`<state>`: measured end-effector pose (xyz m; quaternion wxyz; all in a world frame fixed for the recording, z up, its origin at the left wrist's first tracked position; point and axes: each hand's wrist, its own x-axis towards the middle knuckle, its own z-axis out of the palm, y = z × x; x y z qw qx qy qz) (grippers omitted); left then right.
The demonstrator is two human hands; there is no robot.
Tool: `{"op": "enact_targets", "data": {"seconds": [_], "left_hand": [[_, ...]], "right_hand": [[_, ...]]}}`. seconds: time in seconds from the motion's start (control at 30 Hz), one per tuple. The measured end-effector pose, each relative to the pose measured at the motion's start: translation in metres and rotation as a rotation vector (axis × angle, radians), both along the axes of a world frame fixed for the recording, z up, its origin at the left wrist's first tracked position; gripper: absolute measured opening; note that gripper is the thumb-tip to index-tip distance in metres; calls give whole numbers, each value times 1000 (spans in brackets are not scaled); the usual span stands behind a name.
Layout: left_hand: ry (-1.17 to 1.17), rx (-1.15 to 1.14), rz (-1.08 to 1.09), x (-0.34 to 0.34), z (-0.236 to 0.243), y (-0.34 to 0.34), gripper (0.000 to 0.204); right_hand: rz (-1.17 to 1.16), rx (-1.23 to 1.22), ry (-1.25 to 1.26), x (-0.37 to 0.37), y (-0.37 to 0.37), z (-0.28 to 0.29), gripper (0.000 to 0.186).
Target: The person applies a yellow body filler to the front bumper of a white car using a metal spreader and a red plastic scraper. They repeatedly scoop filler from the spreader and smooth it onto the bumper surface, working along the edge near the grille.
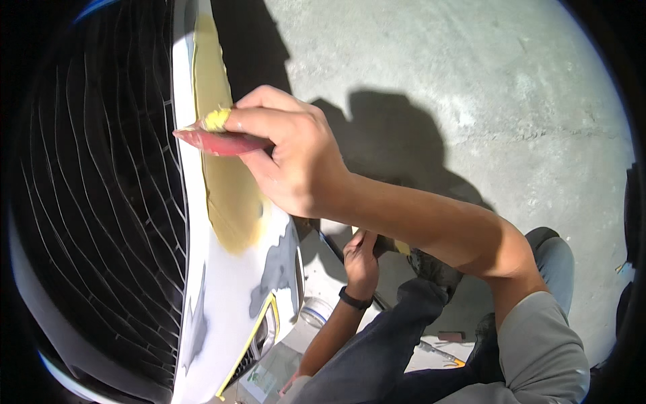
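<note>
My right hand [296, 145] is closed around a red, flexible filler spreader [225, 143], with a lump of yellow filler [217, 120] on it by the fingertips. The spreader lies across a long strip of tan-yellow filler [232, 195] coating the white car bumper [229, 289], its tip near the grille side. Lower down, my left hand [362, 262], with a black band at the wrist, grips a dark, flat-looking piece [386, 246] with yellow smears. My right forearm partly hides that piece, so its kind cannot be told.
The black grille [101, 168] fills the left side. Grey patches and yellow masking tape [249, 343] mark the lower bumper. A clear tub [315, 313] stands beside it. On the concrete floor [511, 87], a reddish block [451, 336] and an orange-tipped tool [441, 353] lie near my legs.
</note>
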<state>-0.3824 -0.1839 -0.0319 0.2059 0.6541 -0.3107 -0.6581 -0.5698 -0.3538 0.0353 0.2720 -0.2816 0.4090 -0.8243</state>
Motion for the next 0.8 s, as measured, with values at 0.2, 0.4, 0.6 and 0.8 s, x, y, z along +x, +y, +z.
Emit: {"op": "enact_targets", "data": {"seconds": [0.2, 0.4, 0.6, 0.8], "left_hand": [[-128, -324, -181, 26, -13, 19, 23], [27, -207, -55, 47, -24, 34, 39], [80, -156, -13, 54, -29, 37, 44], [46, -170, 113, 50, -33, 44, 48]], "right_hand": [[13, 14, 178, 31, 35, -3, 28], [75, -91, 226, 47, 54, -15, 40], [41, -204, 292, 57, 64, -28, 26], [201, -198, 452, 46, 75, -34, 22]]}}
